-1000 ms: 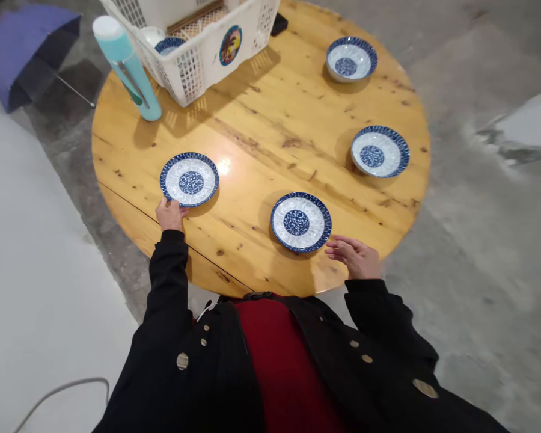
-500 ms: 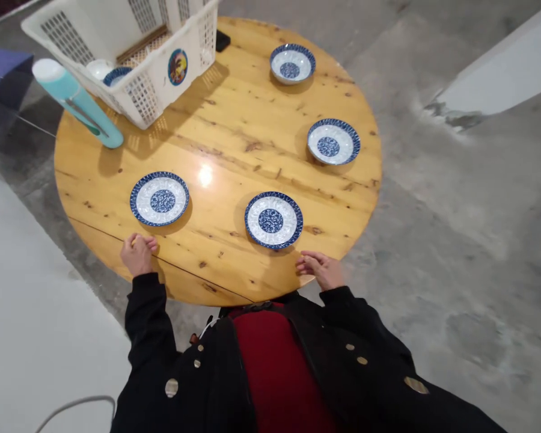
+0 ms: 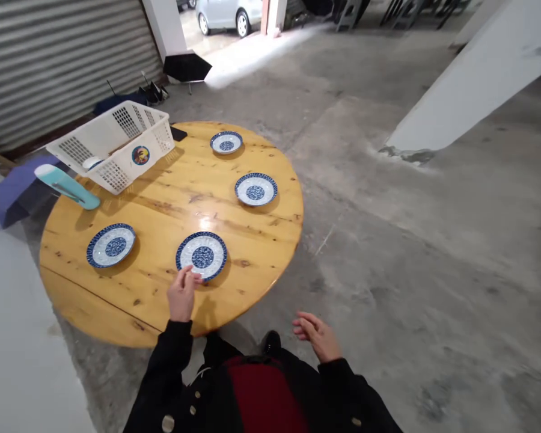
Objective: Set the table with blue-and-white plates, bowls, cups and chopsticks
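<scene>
Several blue-and-white patterned dishes sit apart on a round wooden table (image 3: pixel 162 300). My left hand (image 3: pixel 181 293) is over the near edge of the front-middle plate (image 3: pixel 204 243), its fingers loosely bent and holding nothing; whether they touch the rim, I cannot tell. A second plate (image 3: pixel 111 245) lies to the left, a third dish (image 3: pixel 255 189) at the right side, and another dish (image 3: pixel 226 142) at the far edge. Off the table, above the floor, my right hand (image 3: pixel 318 337) is in the air with loosely curved fingers, thumb apart, and nothing in it.
A white plastic basket (image 3: pixel 128 171) with some dishware inside stands at the back left, a black phone-like object (image 3: pixel 178 133) beside it. A turquoise bottle-shaped object (image 3: pixel 70 187) is by its front. Umbrellas (image 3: pixel 187 67) and a slanted white pillar (image 3: pixel 469 84) stand beyond.
The view has swung up and right, showing the shutter and a car outside. My left hand has gone from near the left plate to the front-middle plate; my right hand is now clear of the table.
</scene>
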{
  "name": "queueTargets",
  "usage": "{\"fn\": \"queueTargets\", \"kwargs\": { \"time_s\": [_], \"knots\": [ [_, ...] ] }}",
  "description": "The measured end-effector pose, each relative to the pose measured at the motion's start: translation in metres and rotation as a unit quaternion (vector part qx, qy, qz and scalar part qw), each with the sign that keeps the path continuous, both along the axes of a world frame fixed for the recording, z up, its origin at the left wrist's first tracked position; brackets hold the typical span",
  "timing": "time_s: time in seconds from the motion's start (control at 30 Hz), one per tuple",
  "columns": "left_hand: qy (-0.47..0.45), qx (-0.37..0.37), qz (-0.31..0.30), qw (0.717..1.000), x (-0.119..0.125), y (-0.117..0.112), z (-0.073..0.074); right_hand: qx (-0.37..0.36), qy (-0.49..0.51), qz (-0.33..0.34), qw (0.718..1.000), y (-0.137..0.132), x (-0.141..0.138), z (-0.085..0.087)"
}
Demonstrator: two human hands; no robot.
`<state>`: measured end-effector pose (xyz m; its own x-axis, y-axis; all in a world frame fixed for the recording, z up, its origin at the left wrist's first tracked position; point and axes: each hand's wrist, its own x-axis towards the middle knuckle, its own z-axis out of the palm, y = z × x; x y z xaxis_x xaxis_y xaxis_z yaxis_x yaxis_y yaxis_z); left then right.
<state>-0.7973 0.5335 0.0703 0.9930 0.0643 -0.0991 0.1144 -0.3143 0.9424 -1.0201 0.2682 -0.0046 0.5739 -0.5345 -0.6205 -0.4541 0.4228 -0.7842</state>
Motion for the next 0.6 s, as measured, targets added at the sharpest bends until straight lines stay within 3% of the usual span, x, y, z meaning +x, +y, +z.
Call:
{"fn": "queueTargets", "kwargs": {
  "time_s": [0.17,0.3,0.43,0.6],
  "knots": [
    [0.071,0.022,-0.18,0.981,-0.077,-0.141,-0.01,0.009,0.038,-0.114,0.993,-0.086,-0.096,-0.011],
    [0.053,0.087,-0.355,0.929,-0.118,-0.212,-0.012,0.01,0.037,-0.167,0.985,-0.137,-0.132,-0.012],
    [0.009,0.148,-0.433,0.889,-0.121,-0.26,-0.009,-0.007,0.009,-0.186,0.983,-0.187,-0.115,-0.007],
    [0.026,0.148,-0.428,0.891,-0.089,-0.324,-0.019,-0.055,-0.01,-0.15,0.987,-0.269,-0.051,0.003]
  ]
}}
